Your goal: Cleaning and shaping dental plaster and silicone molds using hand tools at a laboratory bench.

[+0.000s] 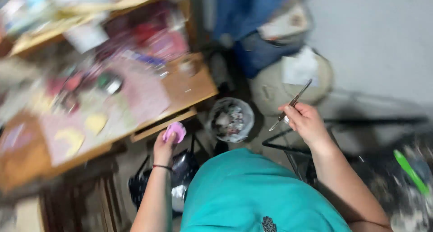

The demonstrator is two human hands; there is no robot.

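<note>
Head view. The frame is motion-blurred; fine detail is not readable.

The left hand [164,146] is closed on a small pink disc-shaped piece [175,132], pinched at the fingertips and held just below the front edge of the bench [189,90]. The piece stands clear of the bench edge, or nearly so; contact cannot be confirmed.

The right hand [306,121] is closed on a thin metal tool [291,104]. The long axis of the tool runs diagonally: its upper end points up and to the right, away from the body, and its lower end projects down and to the left from the fingers, toward the pink piece.

The two hands are well apart. Between them, lower in the scene, stands a round bin lined with a clear bag [231,119], holding scraps. The pink piece lies to the left of the tool; the left hand already holds it, so the right hand is the farther one.

The bench carries blurred coloured sheets and small items, including a pale yellow shape [95,122].
</note>
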